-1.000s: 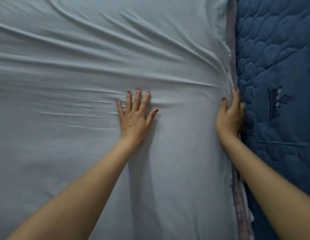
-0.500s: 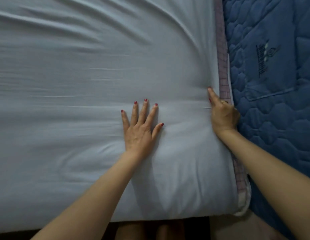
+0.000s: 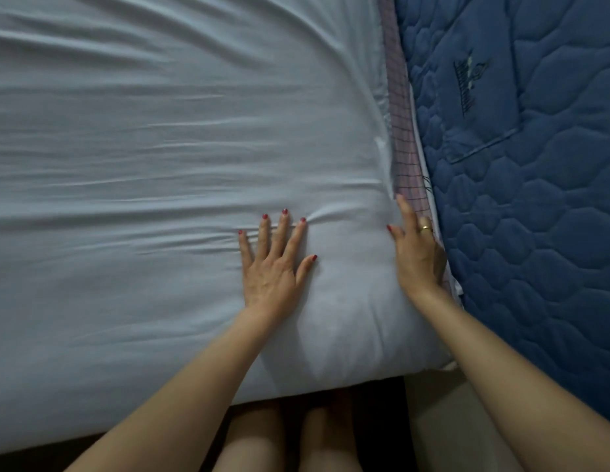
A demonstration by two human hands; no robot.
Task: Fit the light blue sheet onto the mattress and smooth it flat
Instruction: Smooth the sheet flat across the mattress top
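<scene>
Head view shows the smooth light blue cotton sheet covering the mattress top, left hand pressed flat with fingers spread, right hand flat along the side edge, apparently tucking (fingertips partly hidden). Smoothing is in hand; next calls for sweeping leftward over remaining creases. Quilted dark blue mattress crowds the right; left lies open.
</scene>
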